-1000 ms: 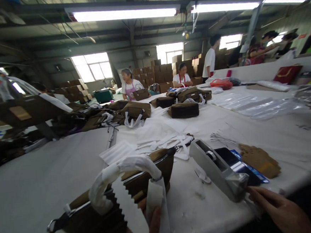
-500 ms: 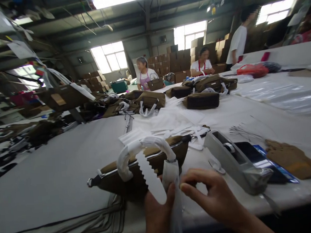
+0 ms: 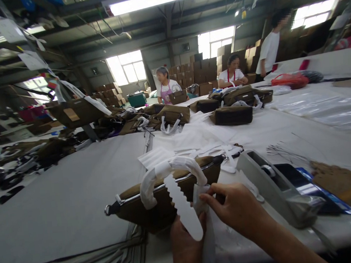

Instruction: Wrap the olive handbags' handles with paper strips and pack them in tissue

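Note:
An olive-brown handbag with a silver zipper lies tilted before me, its curved handle wrapped in white. From the handle hangs a white strip with a wavy edge. My left hand is closed below the handle's right end, around the white wrapping there; its fingers are partly hidden behind the strip. Thumb and fingertips of my right hand pinch that same wrapping near its top. A loose translucent tail of it hangs past my left hand.
A grey tape dispenser stands right of the bag, beside brown gloves. White strips lie behind the bag. More brown bags sit across the table. A hanging bag is at left. Several people are beyond the table.
My right hand has moved up and onto the white wrapping at the handle's right end; its fingers were beside it before. The whole view has shifted slightly.

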`<state>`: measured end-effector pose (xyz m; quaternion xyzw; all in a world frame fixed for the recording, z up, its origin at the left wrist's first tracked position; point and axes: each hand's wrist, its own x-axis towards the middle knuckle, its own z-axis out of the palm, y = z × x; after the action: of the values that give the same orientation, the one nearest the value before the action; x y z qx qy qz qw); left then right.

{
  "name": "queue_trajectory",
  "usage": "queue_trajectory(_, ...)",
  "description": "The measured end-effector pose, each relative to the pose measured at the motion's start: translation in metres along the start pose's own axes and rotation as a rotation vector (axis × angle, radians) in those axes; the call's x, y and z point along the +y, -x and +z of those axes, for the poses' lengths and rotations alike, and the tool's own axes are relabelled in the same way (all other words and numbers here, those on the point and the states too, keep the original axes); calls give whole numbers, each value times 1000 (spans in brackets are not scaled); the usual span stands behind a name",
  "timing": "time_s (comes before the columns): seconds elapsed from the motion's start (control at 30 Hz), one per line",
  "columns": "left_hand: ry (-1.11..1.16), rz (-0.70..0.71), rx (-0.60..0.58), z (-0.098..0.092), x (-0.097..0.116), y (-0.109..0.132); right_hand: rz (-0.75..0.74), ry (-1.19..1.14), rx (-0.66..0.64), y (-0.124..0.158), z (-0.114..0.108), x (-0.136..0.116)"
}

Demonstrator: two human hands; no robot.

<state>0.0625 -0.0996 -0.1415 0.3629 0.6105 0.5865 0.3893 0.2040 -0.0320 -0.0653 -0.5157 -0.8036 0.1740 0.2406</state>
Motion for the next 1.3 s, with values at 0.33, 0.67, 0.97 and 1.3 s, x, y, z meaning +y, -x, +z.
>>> queue_trajectory(0.33,115,-125,-102,-9,4,-7,218,-967,-388,-8,36,35)
queue_trajectory(0.67,174,-189,-89,-3,36,3,197,-991,-338,54,50,34)
queue_trajectory(0.97,129,-116,-149,0,37,7,91,-688,-212,73,76,23)
queue_trajectory(1.3,-199,115,18,12,24,6,-176,-620,-84,88,87,12)
